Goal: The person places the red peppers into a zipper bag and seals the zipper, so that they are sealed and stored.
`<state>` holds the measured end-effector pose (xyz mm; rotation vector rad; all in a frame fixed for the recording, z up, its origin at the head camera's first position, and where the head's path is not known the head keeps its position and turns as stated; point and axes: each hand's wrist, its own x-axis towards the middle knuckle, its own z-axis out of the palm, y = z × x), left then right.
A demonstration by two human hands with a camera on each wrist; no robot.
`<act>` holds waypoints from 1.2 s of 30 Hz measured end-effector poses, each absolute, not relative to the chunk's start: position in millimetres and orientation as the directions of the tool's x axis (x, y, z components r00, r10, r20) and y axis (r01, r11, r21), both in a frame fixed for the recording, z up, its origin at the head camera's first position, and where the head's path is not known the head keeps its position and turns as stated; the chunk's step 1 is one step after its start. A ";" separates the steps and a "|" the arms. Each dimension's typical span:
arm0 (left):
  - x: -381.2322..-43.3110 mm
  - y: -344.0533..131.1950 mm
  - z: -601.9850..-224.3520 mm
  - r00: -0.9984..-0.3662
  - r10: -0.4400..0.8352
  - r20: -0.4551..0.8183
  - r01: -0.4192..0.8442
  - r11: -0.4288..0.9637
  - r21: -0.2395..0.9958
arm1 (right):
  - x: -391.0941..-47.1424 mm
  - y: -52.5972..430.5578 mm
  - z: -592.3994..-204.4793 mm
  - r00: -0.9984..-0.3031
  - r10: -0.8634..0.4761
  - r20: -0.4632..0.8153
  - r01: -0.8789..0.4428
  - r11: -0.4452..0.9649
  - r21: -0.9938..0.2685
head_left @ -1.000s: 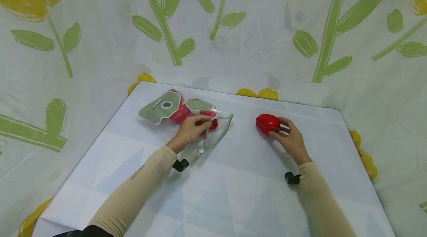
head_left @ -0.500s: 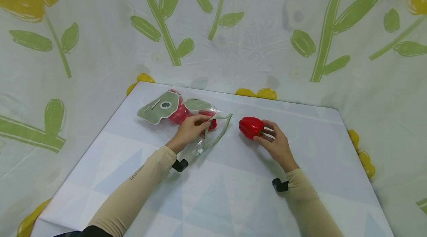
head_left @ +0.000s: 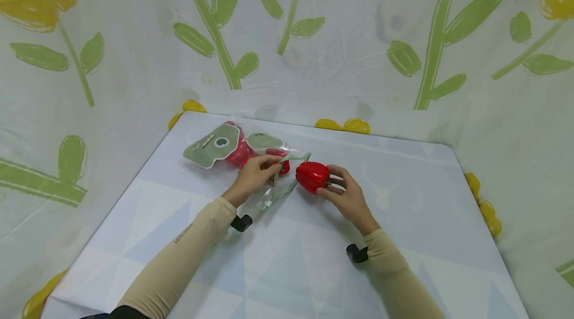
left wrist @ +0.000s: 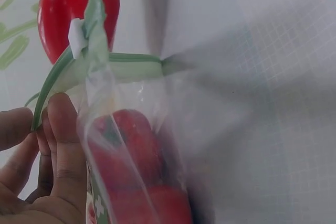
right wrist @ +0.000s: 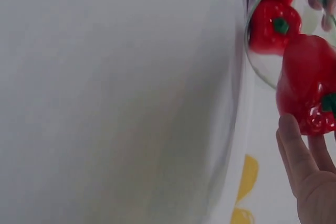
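Note:
A clear zip bag [left wrist: 134, 90] with a green rim and a green cartoon print lies at the back left of the table, its mouth spread toward the right. Inside it are several red bell peppers [right wrist: 273, 27]. My left hand [head_left: 256, 177] pinches the bag's green rim between thumb and fingers. With my right hand [head_left: 347, 194] I hold another red bell pepper [head_left: 312, 177] by its stem end, just outside the bag's mouth. In the left wrist view that pepper stands behind the bag's white zip slider [left wrist: 77, 38].
The table [head_left: 287, 259] has a pale blue and white cover with triangles. Behind it hangs a flower-print curtain [head_left: 341, 60]. Black wrist cameras [head_left: 357, 253] stick out below both wrists.
My right hand has carried the red bell pepper leftward, up to the bag's mouth. The left hand keeps its pinch on the rim and has barely moved.

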<state>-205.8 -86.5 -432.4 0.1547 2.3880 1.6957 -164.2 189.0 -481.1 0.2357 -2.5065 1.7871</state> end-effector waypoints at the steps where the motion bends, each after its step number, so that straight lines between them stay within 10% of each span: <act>1: -205.6 -86.7 -431.8 -0.973 0.203 -0.110 -0.037 0.332 0.942 | -164.5 184.6 -481.5 -0.988 -0.092 0.125 -0.149 0.322 -0.935; 36: -209.1 -88.1 -433.2 -0.967 0.243 -0.071 0.014 0.328 0.945 | -180.7 105.3 -481.8 -0.996 -0.005 0.094 -0.092 0.274 -0.957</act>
